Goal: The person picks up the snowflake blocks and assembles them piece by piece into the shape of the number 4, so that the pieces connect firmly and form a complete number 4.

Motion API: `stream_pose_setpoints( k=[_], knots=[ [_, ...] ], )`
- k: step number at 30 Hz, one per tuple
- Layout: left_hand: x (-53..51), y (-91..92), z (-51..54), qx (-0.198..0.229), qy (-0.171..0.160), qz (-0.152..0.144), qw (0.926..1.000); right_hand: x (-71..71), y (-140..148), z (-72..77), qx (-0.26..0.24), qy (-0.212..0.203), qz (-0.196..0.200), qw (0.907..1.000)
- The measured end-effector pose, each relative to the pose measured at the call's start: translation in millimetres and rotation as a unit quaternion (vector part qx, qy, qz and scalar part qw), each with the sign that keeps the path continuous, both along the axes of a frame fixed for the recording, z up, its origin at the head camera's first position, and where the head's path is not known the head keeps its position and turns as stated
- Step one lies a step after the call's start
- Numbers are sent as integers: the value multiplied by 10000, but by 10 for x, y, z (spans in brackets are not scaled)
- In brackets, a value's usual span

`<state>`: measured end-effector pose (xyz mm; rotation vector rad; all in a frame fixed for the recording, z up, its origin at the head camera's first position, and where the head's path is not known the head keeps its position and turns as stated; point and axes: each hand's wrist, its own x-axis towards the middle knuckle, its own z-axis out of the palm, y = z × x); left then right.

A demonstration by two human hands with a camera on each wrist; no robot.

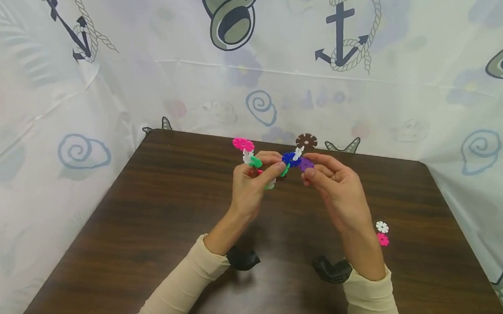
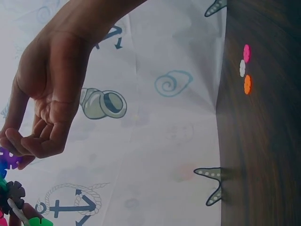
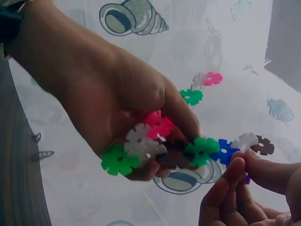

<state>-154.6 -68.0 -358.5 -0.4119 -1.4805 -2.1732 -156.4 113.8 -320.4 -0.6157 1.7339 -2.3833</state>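
Above the table's far half, my left hand [image 1: 249, 188] grips a linked chain of notched plastic snowflake discs. In the right wrist view it includes green [image 3: 120, 160], white [image 3: 140, 142], pink [image 3: 159, 124] and brown discs, with a blue disc [image 1: 291, 160] farther along. A white disc [image 1: 298, 153] and a brown disc [image 1: 306, 140] stick up from the blue one; a pink disc [image 1: 243, 144] tops another branch. My right hand [image 1: 342, 191] pinches a purple disc [image 1: 306, 164] against the blue disc's edge. Fingertips partly hide the joint, so how firmly it is seated is unclear.
Loose on the dark wooden table [image 1: 151, 247], right of my right forearm, lie a white disc [image 1: 382, 227] and a pink disc [image 1: 383, 239]. The left wrist view also shows an orange disc [image 2: 248, 84] beside them. A printed cloth [image 1: 186, 90] hangs behind the table.
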Motion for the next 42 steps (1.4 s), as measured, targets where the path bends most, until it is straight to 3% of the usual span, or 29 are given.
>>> stream_pose_setpoints(
  k=[21,31,42],
  knots=[
    [-44,1,-9,40,19,22,10000,25,-91,36,42,-441,-455,9980],
    [-46,40,18,-273,98,-167,9994,47,11,95,496,-171,-637,9966],
    [4,-20,36,-116,-705,-150,9973,15,6,35,914,30,-244,9955]
  ],
)
